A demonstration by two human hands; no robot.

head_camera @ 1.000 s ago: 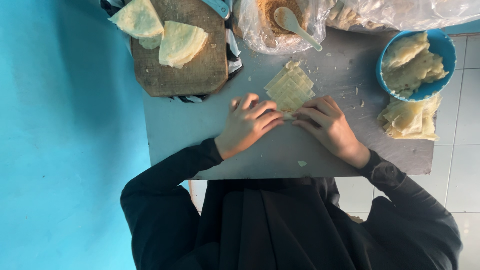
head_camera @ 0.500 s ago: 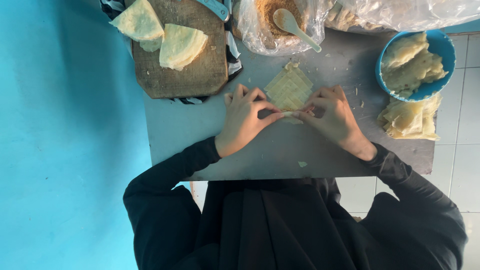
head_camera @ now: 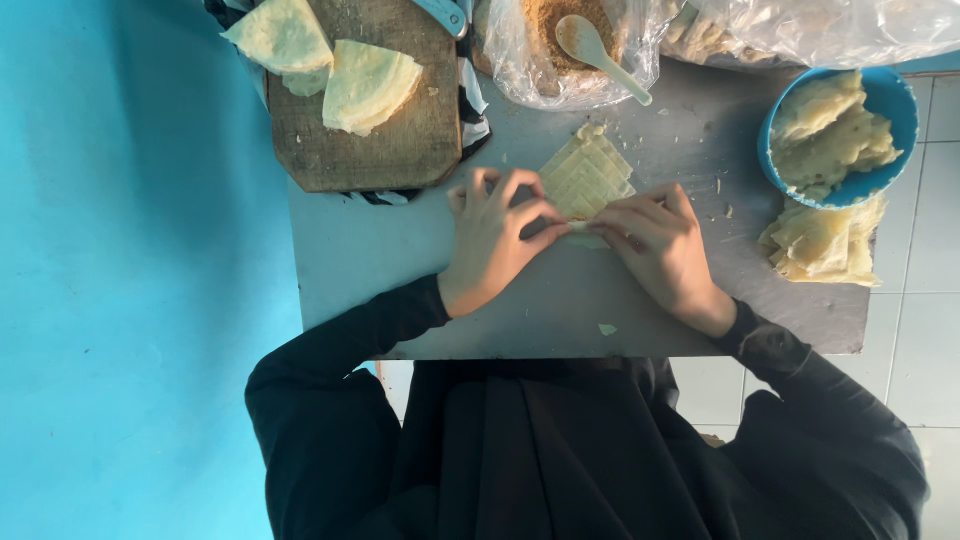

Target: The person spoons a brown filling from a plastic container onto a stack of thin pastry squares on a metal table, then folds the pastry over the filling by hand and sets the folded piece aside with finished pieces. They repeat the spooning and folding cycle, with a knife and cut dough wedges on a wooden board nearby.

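We have both hands on a pale, ridged pastry sheet (head_camera: 588, 178) that lies near the middle of the grey surface (head_camera: 400, 250), its far corner pointing away from us. Our left hand (head_camera: 492, 240) presses the sheet's near left edge, its fingers (head_camera: 520, 185) bent and drawn close together, pinching the dough. Our right hand (head_camera: 655, 245) meets it from the other side, fingers (head_camera: 625, 212) held narrow and pinching the near right edge, so the two sets of fingertips nearly touch at the sheet's lower corner. Small crumbs (head_camera: 607, 328) lie scattered around the sheet.

At the far left of the surface sits a wooden board (head_camera: 390, 140) carrying two folded pastry pieces (head_camera: 365, 85), one partly hanging over its corner. Beyond the sheet, a clear plastic bag (head_camera: 530, 60) holds a brown crumbly filling with a pale spoon (head_camera: 595, 50) resting in it. To the right, a blue bowl (head_camera: 890, 110) is heaped with folded pieces, and just beside it a stack of more pastry sheets (head_camera: 825, 245) lies on the surface. A second plastic bag (head_camera: 820, 30) lies along the far right edge.
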